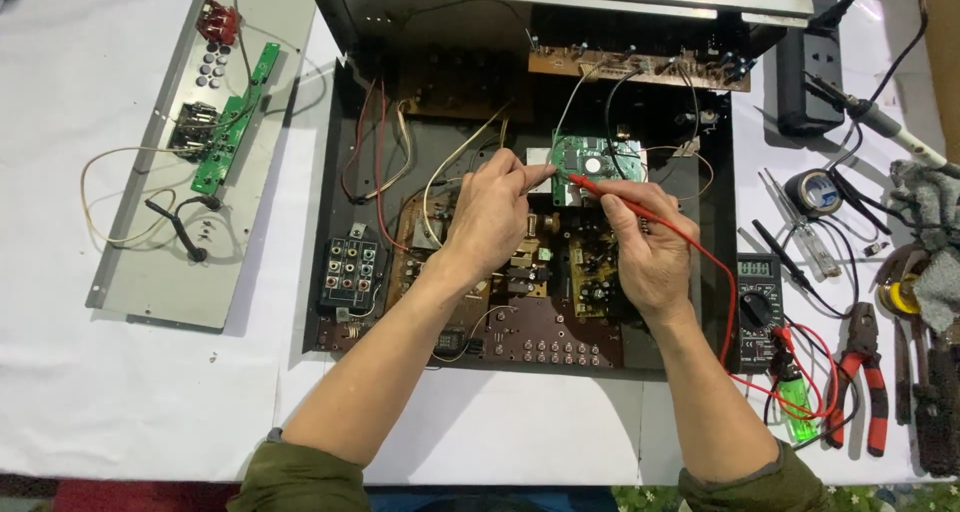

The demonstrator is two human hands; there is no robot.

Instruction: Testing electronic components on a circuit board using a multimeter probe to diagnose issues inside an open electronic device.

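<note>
An opened black electronics chassis lies on a white cloth, with brown circuit boards and loose wires inside. A small green circuit board stands near its middle. My left hand pinches the left edge of that green board. My right hand grips a red meter probe, whose tip touches the green board. The probe's red lead runs to a black digital multimeter just right of the chassis.
A detached grey front panel with a green strip board lies at the left. At the right are a black power strip, a soldering iron, tape roll, screwdrivers, red-handled pliers and a green lighter.
</note>
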